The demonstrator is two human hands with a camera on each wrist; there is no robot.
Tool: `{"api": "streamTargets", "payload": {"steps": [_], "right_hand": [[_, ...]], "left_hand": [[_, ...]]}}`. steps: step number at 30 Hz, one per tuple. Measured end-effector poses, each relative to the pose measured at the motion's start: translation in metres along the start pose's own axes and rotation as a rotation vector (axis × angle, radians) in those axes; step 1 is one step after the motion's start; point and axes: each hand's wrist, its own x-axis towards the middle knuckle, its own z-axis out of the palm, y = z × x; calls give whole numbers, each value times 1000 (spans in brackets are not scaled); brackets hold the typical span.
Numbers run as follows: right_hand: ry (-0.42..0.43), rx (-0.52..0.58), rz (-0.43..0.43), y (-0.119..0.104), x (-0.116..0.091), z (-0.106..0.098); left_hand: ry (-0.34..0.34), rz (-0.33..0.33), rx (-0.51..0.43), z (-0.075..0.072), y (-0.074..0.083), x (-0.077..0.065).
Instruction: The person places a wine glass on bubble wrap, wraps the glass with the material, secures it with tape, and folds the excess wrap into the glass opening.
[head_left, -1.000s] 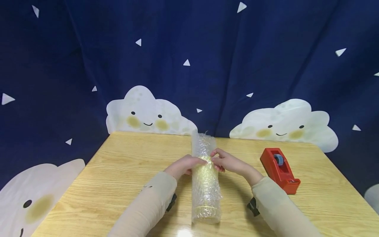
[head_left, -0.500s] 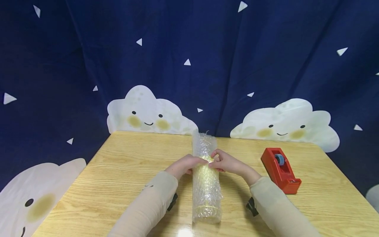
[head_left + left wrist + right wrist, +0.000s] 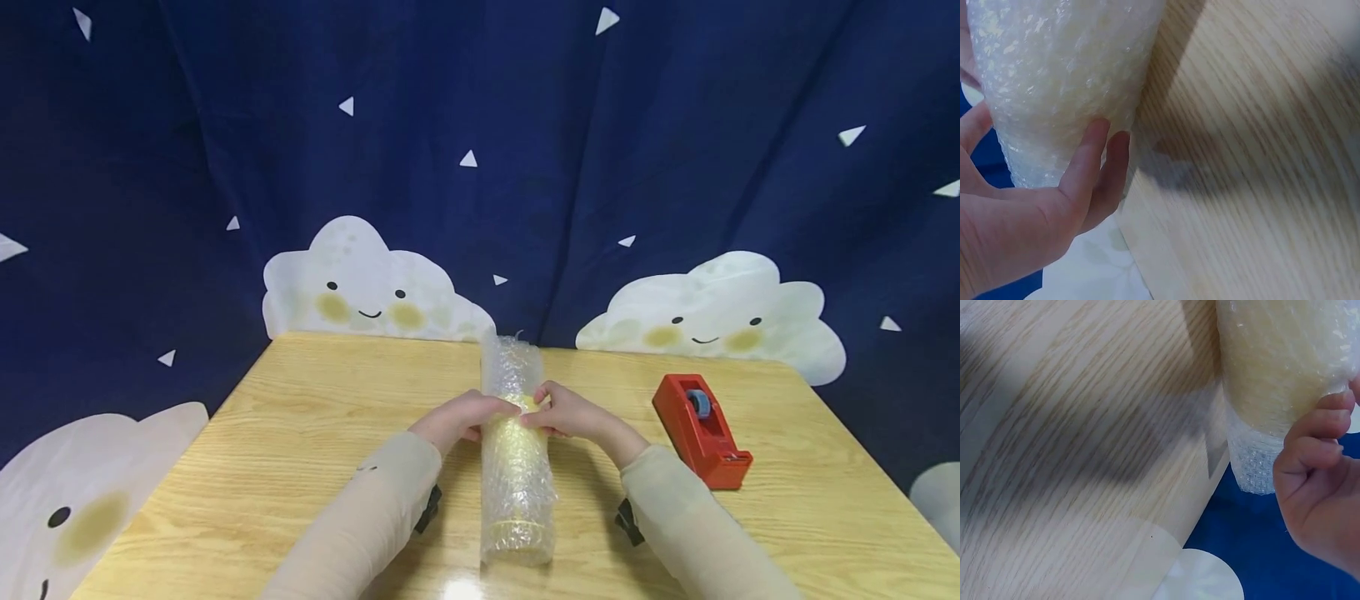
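A long cylinder wrapped in bubble wrap (image 3: 516, 483), pale yellow inside, lies lengthwise on the wooden table. The left hand (image 3: 467, 414) holds it from the left, thumb on top and fingers down the side. From the right, the right hand (image 3: 576, 415) grips the wrap with bent fingers, its tip meeting the left thumb on the upper surface. In the left wrist view, the left hand (image 3: 1035, 212) has two fingertips against the bubble wrap (image 3: 1066, 69). Curled fingers of the right hand (image 3: 1319, 469) touch the bubble wrap (image 3: 1285, 362) in the right wrist view.
A red tape dispenser (image 3: 701, 433) with a blue-cored roll stands right of the right hand on the wooden table (image 3: 360, 375). Behind the table's far edge hangs a dark blue curtain (image 3: 420, 167) with white clouds and triangles.
The right hand's lower fingertip has slid slightly left and nearer along the top of the wrap, to the left thumb. The left hand keeps its hold. The head view has shifted a little.
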Motion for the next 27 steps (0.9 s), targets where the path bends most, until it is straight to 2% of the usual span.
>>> {"api": "streamTargets", "payload": {"steps": [9, 16, 27], "right_hand": [[-46, 16, -12, 2, -2, -3], [-128, 16, -28, 10, -2, -10], [-139, 23, 4, 5, -2, -9]], "left_hand": [[-36, -20, 37, -3, 1, 1], [-52, -15, -21, -1, 0, 4], [-52, -2, 3, 0, -2, 5]]}}
